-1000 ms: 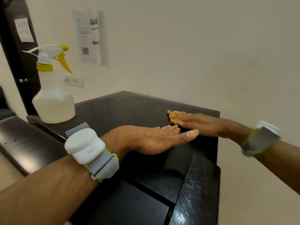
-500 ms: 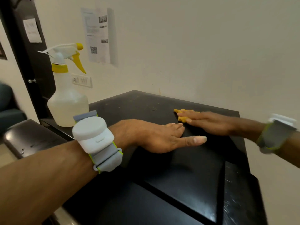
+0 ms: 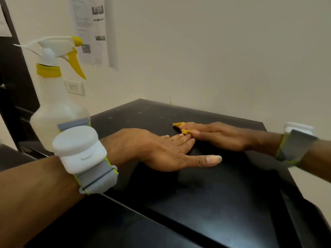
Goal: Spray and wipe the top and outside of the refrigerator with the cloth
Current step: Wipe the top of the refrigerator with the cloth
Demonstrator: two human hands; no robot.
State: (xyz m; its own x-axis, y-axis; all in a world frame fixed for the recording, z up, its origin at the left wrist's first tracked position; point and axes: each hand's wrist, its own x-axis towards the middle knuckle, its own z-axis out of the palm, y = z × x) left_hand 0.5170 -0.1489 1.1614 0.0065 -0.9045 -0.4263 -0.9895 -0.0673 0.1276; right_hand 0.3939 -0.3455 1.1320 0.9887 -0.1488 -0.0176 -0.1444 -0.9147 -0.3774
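The black refrigerator top (image 3: 223, 203) fills the lower frame, with droplets speckling its far part. The spray bottle (image 3: 57, 108) stands at left. At centre the left hand (image 3: 161, 151) lies flat, fingers straight, holding nothing. The right hand (image 3: 220, 135), fingers straight, presses the yellow cloth (image 3: 180, 126) down just above centre. Even pressure and overlapping strokes through the droplets would serve best.

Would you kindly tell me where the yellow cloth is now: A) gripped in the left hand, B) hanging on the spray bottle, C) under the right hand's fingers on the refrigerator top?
C: the yellow cloth peeks out from beneath the straight fingers of the right hand, pressed on the black refrigerator top; the left hand lies flat and empty.
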